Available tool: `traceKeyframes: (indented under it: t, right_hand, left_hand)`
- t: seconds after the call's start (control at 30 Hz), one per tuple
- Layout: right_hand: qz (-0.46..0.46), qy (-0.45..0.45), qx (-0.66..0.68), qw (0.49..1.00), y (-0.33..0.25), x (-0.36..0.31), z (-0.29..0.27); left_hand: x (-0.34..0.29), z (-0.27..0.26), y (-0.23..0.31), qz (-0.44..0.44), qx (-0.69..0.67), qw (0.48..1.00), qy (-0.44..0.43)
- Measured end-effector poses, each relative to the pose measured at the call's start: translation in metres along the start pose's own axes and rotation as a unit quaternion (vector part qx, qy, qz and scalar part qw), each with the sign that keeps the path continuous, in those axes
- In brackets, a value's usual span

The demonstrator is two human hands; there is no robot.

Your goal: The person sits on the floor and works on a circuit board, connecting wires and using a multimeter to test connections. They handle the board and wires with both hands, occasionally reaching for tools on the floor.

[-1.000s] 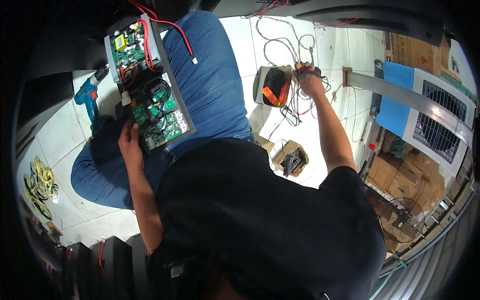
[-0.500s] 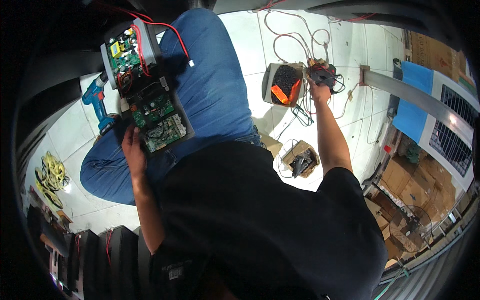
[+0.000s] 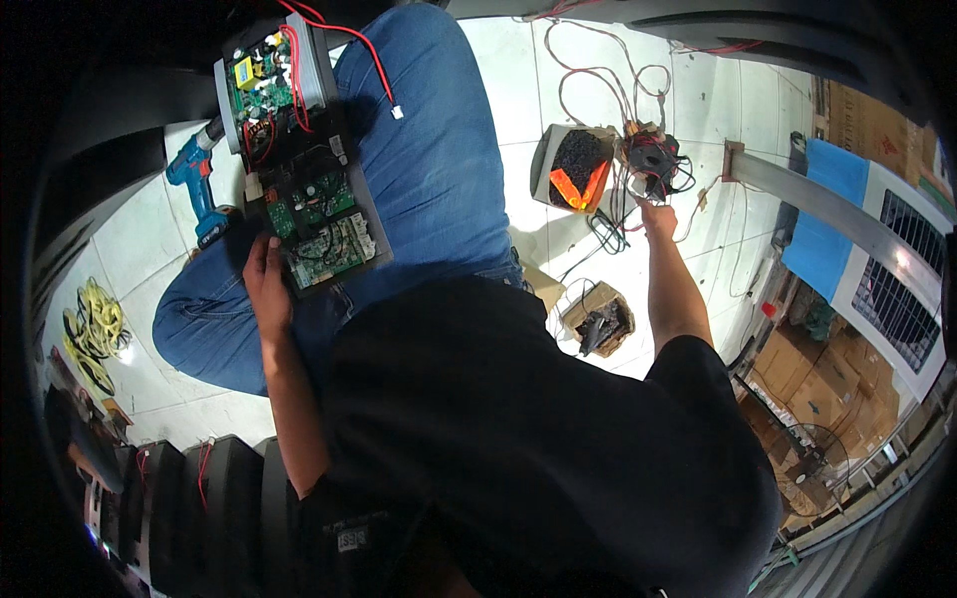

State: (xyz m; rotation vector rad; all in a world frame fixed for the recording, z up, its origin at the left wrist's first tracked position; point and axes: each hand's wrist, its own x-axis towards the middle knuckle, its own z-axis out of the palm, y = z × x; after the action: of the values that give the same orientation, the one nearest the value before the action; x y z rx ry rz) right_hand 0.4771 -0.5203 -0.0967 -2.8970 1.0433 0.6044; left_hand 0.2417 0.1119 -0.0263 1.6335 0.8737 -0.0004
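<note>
Across my lap lies an open dark chassis [image 3: 371,221] with green circuit boards [image 3: 331,249] and red wires. My left hand [image 3: 267,284] is closed on its near left edge, thumb and fingers at the rim. At the right, my right hand [image 3: 658,219] reaches to the floor, beside a black device with a tangle of wires [image 3: 653,159]. Its fingers are pinched together near a small pale spot; what they hold, if anything, is too small to make out.
A blue cordless drill [image 3: 202,189] is left of the chassis. Beside the wired device stands a box of dark screws [image 3: 576,156] with an orange object [image 3: 573,189] in it. A smaller carton [image 3: 623,309], yellow coils [image 3: 92,329] and a metal bar [image 3: 807,184] lie around.
My right hand has drawn back toward me from on top of the wired black device to its near side. My left hand stays at the chassis edge. The view has shifted slightly.
</note>
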Motion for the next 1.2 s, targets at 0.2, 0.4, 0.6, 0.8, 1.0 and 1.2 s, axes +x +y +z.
traceKeyframes:
  t: [0.2, 0.4, 0.6, 0.8, 1.0, 1.2]
  right_hand:
    - [-0.033, 0.096, 0.172, 0.98, -0.045, -0.031, 0.001]
    - [0.111, 0.145, 0.243, 0.953, -0.034, -0.016, 0.037]
    - [0.202, 0.11, 0.36, 0.904, 0.034, 0.044, 0.072]
    - [0.062, 0.171, 0.243, 0.953, 0.013, 0.038, 0.055]
    - [0.056, 0.244, 0.142, 0.958, -0.001, 0.026, 0.038]
    - [0.035, 0.105, 0.161, 0.981, 0.007, 0.029, 0.022]
  left_hand:
    - [-0.001, 0.002, 0.0, 0.031, -0.001, 0.999, 0.011]
    - [0.003, -0.001, -0.005, 0.021, -0.007, 1.0, -0.005]
    - [0.008, -0.01, -0.032, -0.003, -0.035, 0.999, 0.005]
    - [-0.001, 0.003, -0.007, 0.001, -0.147, 0.989, -0.008]
    - [-0.001, -0.004, -0.014, 0.006, -0.117, 0.993, -0.016]
    - [0.001, 0.004, -0.008, -0.038, -0.142, 0.989, 0.023]
